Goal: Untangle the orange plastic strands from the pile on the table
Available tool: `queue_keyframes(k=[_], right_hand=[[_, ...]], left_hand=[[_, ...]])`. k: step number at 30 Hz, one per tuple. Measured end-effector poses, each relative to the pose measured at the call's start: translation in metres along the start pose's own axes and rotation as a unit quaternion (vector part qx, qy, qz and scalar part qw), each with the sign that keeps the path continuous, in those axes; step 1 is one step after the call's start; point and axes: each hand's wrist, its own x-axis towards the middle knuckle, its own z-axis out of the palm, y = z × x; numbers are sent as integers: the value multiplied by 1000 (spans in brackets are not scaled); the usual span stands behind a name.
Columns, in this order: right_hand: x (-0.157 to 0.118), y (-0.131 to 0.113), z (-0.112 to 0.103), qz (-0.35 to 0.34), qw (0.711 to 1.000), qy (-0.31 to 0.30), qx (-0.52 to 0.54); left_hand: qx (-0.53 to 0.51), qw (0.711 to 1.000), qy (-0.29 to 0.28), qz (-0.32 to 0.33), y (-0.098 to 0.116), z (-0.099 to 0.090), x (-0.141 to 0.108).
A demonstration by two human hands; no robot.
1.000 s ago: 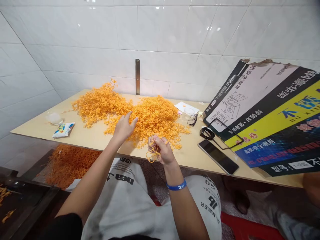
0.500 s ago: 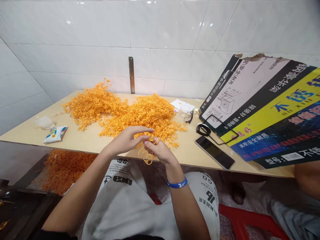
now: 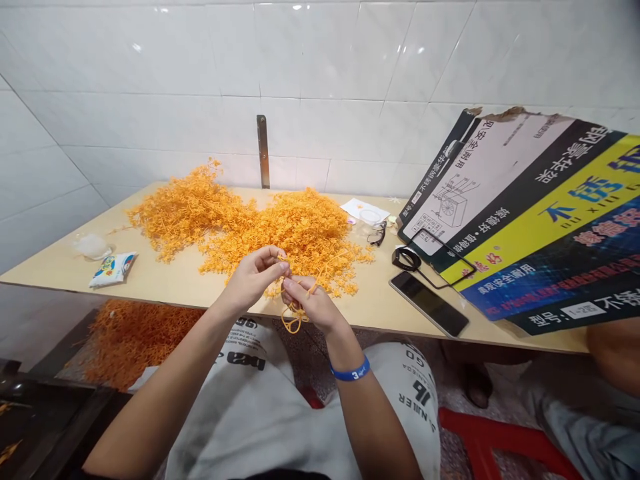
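Over the table's front edge, my right hand [image 3: 313, 303] is closed on a small tangled orange plastic sprig [image 3: 294, 319], whose looped stems dangle below the fingers. My left hand [image 3: 257, 277] is closed just to the left of it, thumb and fingertips pinching the upper end of the same orange sprig. Right behind both hands lies a pile of orange sprigs [image 3: 310, 217], with another heap of orange sprigs [image 3: 185, 207] joined to it on the left. Fine details between my fingertips are too small to make out.
On the table [image 3: 165, 293] lie a small white packet [image 3: 113, 269] and a crumpled clear plastic piece [image 3: 91, 246] at left. To the right are glasses [image 3: 379, 233], a phone [image 3: 429, 303], a black cord-like loop [image 3: 443, 257] and a large printed cardboard [image 3: 530, 220]. More orange sprigs [image 3: 135, 340] sit below.
My left hand's stretched fingers have curled into a pinch on the sprig, and the hand has drawn slightly left. My right hand still holds the sprig, shifted a little left.
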Motion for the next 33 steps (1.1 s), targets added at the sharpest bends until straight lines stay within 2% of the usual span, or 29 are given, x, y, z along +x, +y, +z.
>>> queue_keyframes(k=[3,5,7,9,11,12,13,15,17,19,21,23,24,26,28,30,33], right_hand=[[2,2,4,-6,999,10,34],[2,3,7,12,997,12,73],[2,4,9,32,994,7,107],[2,5,10,47,991,3,127],[2,6,8,53,988,25,143],[2,7,6,55,986,44,153],[3,7,4,58,983,66,164],[5,7,-2,67,975,105,185],[7,6,-8,74,967,129,205],[9,4,-12,75,959,149,228],[9,3,-13,79,949,169,256],[9,2,-13,76,938,191,279],[9,2,-12,71,935,197,286],[9,2,-11,56,937,192,287],[8,1,-9,46,943,176,279],[7,0,-8,43,950,155,266],[3,-4,-11,48,957,124,258]], left_hand=[[6,998,55,8,-6,2,2],[-3,995,96,7,-7,-5,7],[-32,984,172,30,-3,-21,16],[-37,953,286,93,4,-44,28],[59,913,375,153,8,-68,42],[144,903,374,155,8,-77,49],[240,895,347,141,5,-84,55],[401,876,254,80,-7,-91,63],[474,859,192,33,-22,-90,67],[486,854,185,18,-34,-85,66],[477,857,193,31,-40,-74,59],[431,882,178,63,-41,-57,45],[389,906,151,71,-41,-45,36],[291,954,57,48,-39,-22,19],[228,973,-13,15,-39,-2,7],[178,984,1,11,-40,7,2],[62,993,105,7,-39,4,0]])
